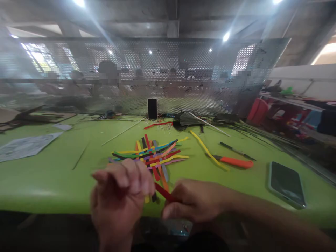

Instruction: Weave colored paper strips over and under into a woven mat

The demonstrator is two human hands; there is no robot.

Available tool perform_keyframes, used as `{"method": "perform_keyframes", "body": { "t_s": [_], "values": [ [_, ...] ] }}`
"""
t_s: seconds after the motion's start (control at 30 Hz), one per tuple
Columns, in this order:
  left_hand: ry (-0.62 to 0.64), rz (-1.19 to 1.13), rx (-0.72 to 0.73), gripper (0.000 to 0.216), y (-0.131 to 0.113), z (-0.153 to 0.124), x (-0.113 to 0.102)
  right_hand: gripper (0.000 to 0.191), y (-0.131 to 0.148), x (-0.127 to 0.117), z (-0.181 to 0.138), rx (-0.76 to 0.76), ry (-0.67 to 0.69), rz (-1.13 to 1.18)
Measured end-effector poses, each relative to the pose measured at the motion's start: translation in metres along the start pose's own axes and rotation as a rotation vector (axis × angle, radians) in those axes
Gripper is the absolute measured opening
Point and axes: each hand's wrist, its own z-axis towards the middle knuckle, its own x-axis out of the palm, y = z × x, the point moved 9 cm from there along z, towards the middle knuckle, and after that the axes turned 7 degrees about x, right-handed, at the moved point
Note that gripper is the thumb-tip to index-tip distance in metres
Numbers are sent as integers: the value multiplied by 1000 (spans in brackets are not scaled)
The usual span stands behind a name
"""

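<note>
My left hand is raised over the near edge of the table, its fingers curled in and its palm in shadow. A red strip runs from the right edge of this hand to my right hand, which is closed around its lower end. The left fingers appear wrapped on the strip's other end, though the contact itself is hidden. Just beyond both hands lies a loose woven patch of flat strips in several colours, partly covered by my left hand.
Right of the weave lie a yellow strip, an orange-handled knife, a dark pen-like tool and a phone. Another phone stands upright near the mesh screen. Printed paper lies on the left of the green table.
</note>
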Motion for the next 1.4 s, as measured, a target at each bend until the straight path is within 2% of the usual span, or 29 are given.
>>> {"method": "perform_keyframes", "body": {
  "t_s": [0.07, 0.13, 0.17, 0.23, 0.37, 0.43, 0.5, 0.57, 0.63, 0.73, 0.83, 0.9, 1.0, 1.13, 1.27, 1.4],
  "values": [
    [4, 203, 263, 36, -14, 0, 10, 60, 0, 3, -5, 63, 26, 177],
    [87, 435, 391, 37, -10, -4, 17, 62, -5, 3, -6, 107, 23, 357],
    [169, 536, 448, 37, -6, -7, 21, 63, -8, 4, -5, 111, 22, 434],
    [286, 649, 533, 32, 0, -11, 23, 64, -10, 5, -1, 106, 19, 524],
    [410, 772, 658, 30, -5, -7, 23, 64, -7, 6, 8, 94, -34, 414],
    [496, 910, 740, 32, -10, -2, 26, 60, -3, -1, 11, 60, -158, 269],
    [519, 1058, 800, 33, -13, 8, 21, 54, 1, -12, 11, 48, -314, 91],
    [518, 1183, 797, 35, -13, 18, 12, 49, 7, -16, 12, 48, -364, -50],
    [517, 1268, 724, 35, -8, 24, 1, 48, 16, -11, 14, 19, -268, -83],
    [599, 1266, 589, 36, -1, 19, -5, 48, 38, -2, 7, -61, -61, 44],
    [762, 1164, 545, 47, -4, -1, 6, 47, 54, -2, -6, -115, 14, 219],
    [882, 1152, 541, 57, -7, -15, 19, 48, 58, -2, -15, -139, 25, 292],
    [972, 1191, 514, 67, -8, -26, 33, 46, 48, -2, -25, -99, 6, 413],
    [1118, 1144, 535, 55, 2, -37, 50, 49, 37, 4, -38, -94, -59, 600],
    [1267, 1182, 403, 43, 27, -43, 51, 50, 41, 10, -47, -179, -118, 810],
    [1322, 1233, 350, 44, 39, -47, 44, 50, 39, 14, -43, -168, -146, 971]
  ]
}}
